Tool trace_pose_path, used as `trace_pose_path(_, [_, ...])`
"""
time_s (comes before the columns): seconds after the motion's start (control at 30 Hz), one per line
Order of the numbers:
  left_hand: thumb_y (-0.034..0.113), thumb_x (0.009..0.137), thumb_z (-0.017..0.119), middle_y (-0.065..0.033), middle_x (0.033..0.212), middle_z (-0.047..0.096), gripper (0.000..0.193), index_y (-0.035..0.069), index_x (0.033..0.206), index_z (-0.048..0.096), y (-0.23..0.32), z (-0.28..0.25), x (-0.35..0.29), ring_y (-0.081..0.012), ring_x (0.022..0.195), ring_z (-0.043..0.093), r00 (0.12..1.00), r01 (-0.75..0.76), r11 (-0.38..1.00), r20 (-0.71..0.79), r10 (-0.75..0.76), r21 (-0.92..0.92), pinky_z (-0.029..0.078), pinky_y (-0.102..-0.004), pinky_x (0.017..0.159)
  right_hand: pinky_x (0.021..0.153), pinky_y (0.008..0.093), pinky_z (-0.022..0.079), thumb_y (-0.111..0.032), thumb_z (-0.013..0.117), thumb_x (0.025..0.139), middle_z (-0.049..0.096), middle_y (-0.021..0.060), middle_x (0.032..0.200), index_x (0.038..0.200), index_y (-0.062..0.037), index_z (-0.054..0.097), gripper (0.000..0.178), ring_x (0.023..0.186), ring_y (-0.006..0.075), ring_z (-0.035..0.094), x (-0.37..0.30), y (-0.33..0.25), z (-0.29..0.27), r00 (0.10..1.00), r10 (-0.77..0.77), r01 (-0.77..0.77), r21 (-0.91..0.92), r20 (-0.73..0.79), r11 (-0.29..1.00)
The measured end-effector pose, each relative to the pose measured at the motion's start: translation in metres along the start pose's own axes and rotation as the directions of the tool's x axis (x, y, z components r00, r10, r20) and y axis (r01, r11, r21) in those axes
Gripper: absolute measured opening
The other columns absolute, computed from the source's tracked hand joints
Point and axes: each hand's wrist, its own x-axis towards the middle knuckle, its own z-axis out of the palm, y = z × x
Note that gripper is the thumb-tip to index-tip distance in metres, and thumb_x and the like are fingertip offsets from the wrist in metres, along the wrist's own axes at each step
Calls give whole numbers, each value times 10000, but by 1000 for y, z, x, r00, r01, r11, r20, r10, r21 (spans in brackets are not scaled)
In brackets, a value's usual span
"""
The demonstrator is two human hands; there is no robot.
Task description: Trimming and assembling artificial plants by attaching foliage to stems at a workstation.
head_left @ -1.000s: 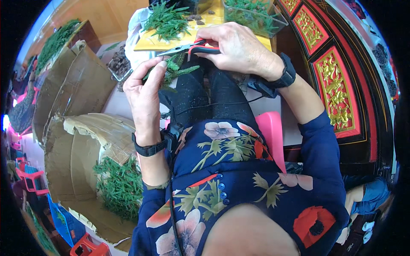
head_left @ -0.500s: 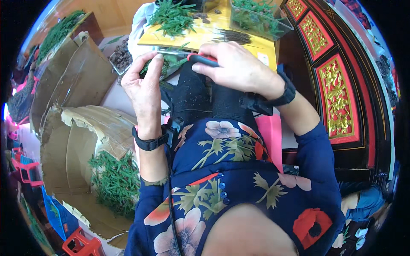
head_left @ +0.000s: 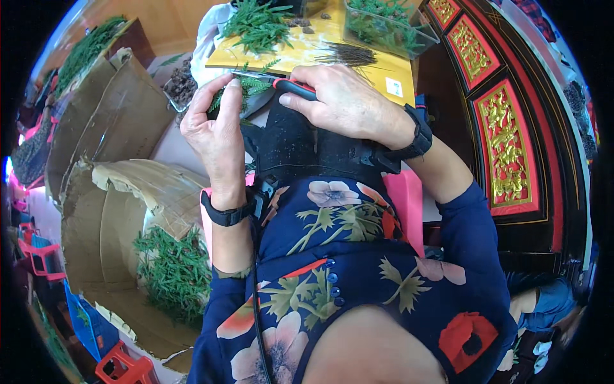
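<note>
My right hand (head_left: 355, 105) is wrapped round a pair of pliers (head_left: 299, 89) with red and black handles. Their metal jaws point left and reach the fingertips of my left hand (head_left: 214, 137). Thumb and forefinger of that hand are pinched together on a green sprig (head_left: 256, 89), whose leafy fronds spread just beyond the jaws. The exact grip point is hidden by the fingertips. Both hands are above my lap, at the near edge of a yellow table (head_left: 307, 54). Thin dark wires (head_left: 348, 56) lie in a bundle on it, beyond my right hand.
Green sprigs (head_left: 259, 29) are heaped at the table's far left, beside small brown cones (head_left: 302, 24). A clear plastic bin (head_left: 387, 38) of greenery stands at the far right. An open cardboard box (head_left: 105, 256) with more greenery is at my left. Carved panels (head_left: 505, 147) line the right.
My right hand and the pliers have shifted slightly left, closer to my left fingertips. More of the sprig's fronds now show above the pliers. My left hand has barely moved.
</note>
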Motion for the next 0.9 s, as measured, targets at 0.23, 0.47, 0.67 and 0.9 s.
trace_pose_path(0.23, [54, 820, 640, -2, 837, 637, 141, -7, 940, 682, 1, -1, 1, -57, 759, 548, 996, 93, 995, 16, -93, -29, 430, -203, 684, 746, 459, 470, -324, 567, 848, 622, 233, 854, 960, 10, 592, 354, 856, 399, 594, 1, 1, 1, 1000, -20, 19, -2, -20, 1000])
trace_pose_path(0.47, [74, 775, 674, 31, 748, 592, 86, 29, 848, 671, -7, -7, 8, -38, 655, 491, 900, 434, 885, 119, -419, -167, 369, -189, 605, 650, 437, 488, -202, 584, 795, 604, 196, 768, 847, 2, 568, 210, 769, 359, 614, 14, 9, 5, 953, -232, 163, -319, -193, 934])
trace_pose_path(0.67, [94, 749, 691, 60, 671, 529, 57, 61, 782, 658, -24, -15, 15, -41, 570, 405, 854, 521, 818, 149, -499, -244, 285, -192, 546, 611, 385, 495, -165, 586, 725, 533, 97, 705, 776, -50, 547, 132, 693, 269, 602, 27, -8, 5, 758, -597, 149, -821, -263, 552])
trace_pose_path(0.9, [81, 749, 686, 64, 672, 530, 56, 55, 794, 665, -27, -18, 15, -32, 569, 396, 829, 555, 781, 114, -548, -285, 277, -197, 542, 615, 383, 479, -188, 587, 726, 565, 94, 723, 799, -45, 578, 161, 699, 244, 600, 40, -18, -2, 658, -725, 163, -903, -201, 398])
